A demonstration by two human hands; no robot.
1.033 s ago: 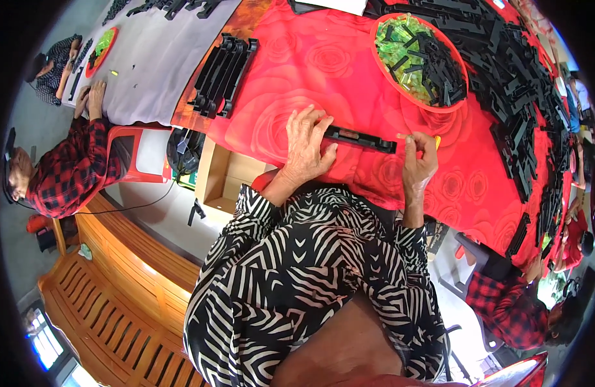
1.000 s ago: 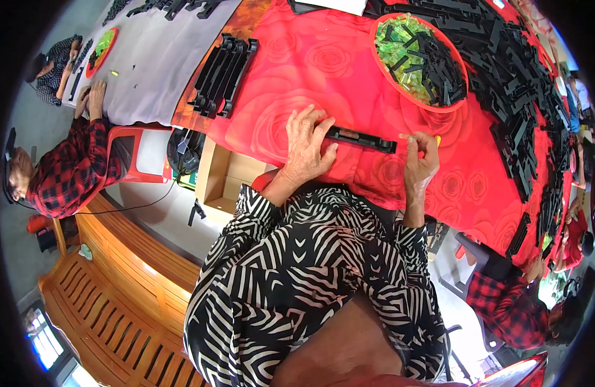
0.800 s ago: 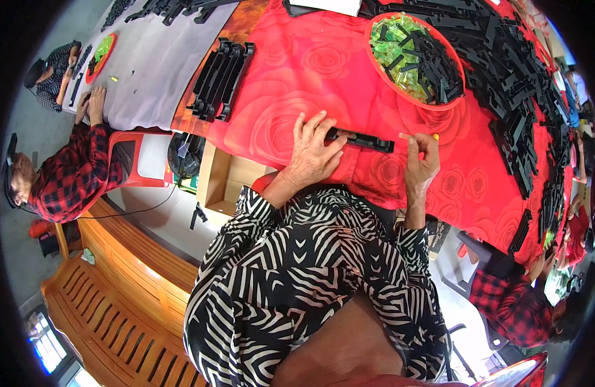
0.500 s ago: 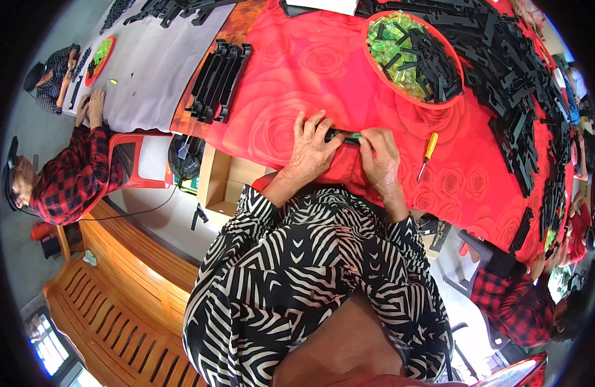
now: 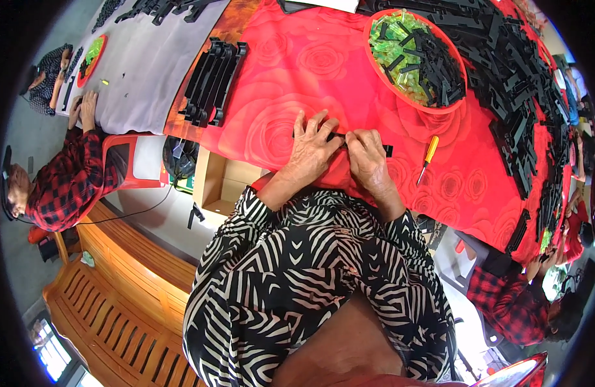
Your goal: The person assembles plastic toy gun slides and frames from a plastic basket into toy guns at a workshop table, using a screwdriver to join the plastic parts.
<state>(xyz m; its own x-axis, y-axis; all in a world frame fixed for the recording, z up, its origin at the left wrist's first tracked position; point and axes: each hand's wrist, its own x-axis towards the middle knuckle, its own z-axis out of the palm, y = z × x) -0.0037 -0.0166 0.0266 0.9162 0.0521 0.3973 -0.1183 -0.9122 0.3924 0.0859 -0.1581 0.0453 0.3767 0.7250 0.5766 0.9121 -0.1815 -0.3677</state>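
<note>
My left hand [image 5: 312, 147] presses a long black plastic part [image 5: 389, 151] against the red cloth, its thumb and fingertips closed on the part and the other fingers bent over it. My right hand [image 5: 367, 157] pinches the same part close by, thumb and index finger together near my left thumb. Most of the part is covered by my hands; its right end sticks out past my right knuckles. To the right of that hand lies a screwdriver [image 5: 431, 149] with a yellow handle, its tip pointing toward me.
A red-rimmed basket [image 5: 442, 111] holds yellow-green clear pieces and small black strips. Long black parts [image 5: 213, 82] lie in a row at left. A big heap of black parts [image 5: 504, 84] covers the right side. Co-workers sit left and right; an open cardboard box [image 5: 210, 184] is below the table edge.
My right hand has moved slightly left, toward my left thumb. A green bit seen earlier at its fingertips is now hidden, and the part's right end has come into view.
</note>
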